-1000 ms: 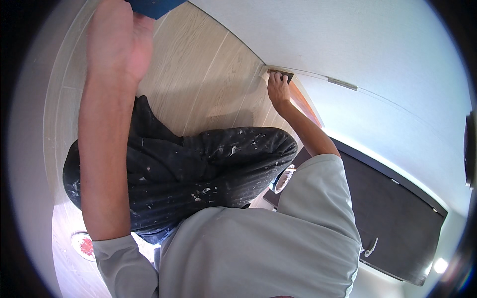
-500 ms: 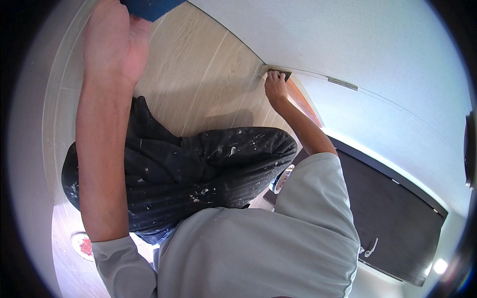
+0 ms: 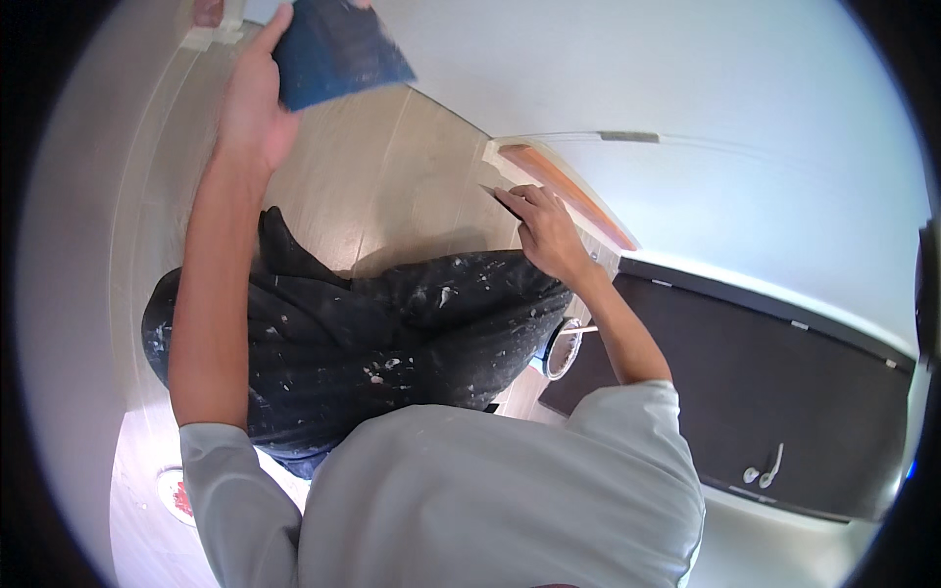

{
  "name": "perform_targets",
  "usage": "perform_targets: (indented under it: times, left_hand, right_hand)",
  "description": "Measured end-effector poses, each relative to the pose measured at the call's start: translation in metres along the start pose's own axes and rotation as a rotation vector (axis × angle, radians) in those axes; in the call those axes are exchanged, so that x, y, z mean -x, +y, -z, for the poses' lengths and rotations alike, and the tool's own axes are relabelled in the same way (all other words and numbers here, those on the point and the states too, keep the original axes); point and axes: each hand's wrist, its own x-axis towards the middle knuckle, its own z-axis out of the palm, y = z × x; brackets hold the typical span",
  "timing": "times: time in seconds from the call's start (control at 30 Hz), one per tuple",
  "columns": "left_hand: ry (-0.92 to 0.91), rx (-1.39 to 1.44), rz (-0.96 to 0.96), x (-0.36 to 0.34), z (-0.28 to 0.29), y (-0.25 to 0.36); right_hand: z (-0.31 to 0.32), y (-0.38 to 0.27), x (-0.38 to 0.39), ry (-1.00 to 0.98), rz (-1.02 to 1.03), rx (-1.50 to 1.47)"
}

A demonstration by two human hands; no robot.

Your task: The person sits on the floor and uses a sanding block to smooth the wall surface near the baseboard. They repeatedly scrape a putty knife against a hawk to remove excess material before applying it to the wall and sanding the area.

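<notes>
My left hand (image 3: 257, 110) grips the side of a blue flat plate (image 3: 338, 61), stained with dark smears, held up at the upper left; its far part runs out of the picture. Closed around a thin dark scraper (image 3: 508, 206) seen nearly edge-on, my right hand (image 3: 551, 233) hovers right of centre, above my knee. Beyond that hand, an orange-brown strip with pale borders (image 3: 569, 191) runs along the foot of the white wall (image 3: 725, 78). The scraper stands apart from the strip.
Paint-spotted dark trousers (image 3: 392, 323) cover my folded legs on the wood-look floor (image 3: 343, 186). Near my right knee stands a round bucket (image 3: 562, 351) with a stick in it. A dish with red stuff (image 3: 178, 495) lies lower left. At right is a dark door (image 3: 745, 392).
My right hand has come back from the wall corner toward my knee with the scraper. The left hand's blue plate has come further into view, down and right. My view has shifted slightly.
</notes>
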Motion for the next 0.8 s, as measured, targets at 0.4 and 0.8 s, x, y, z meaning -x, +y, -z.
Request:
perform_targets:
  times: [0.4, 0.8]
  left_hand:
    - [-0.349, -0.085, 0.805, 0.200, -0.015, -0.106]
    - [-0.320, -0.134, 0.279, 0.244, -0.025, -0.101]
  right_hand:
    - [0.038, -0.100, 0.115, 0.853, 0.613, -0.145]
    - [0.021, -0.068, 0.137, 0.878, 0.205, -0.565]
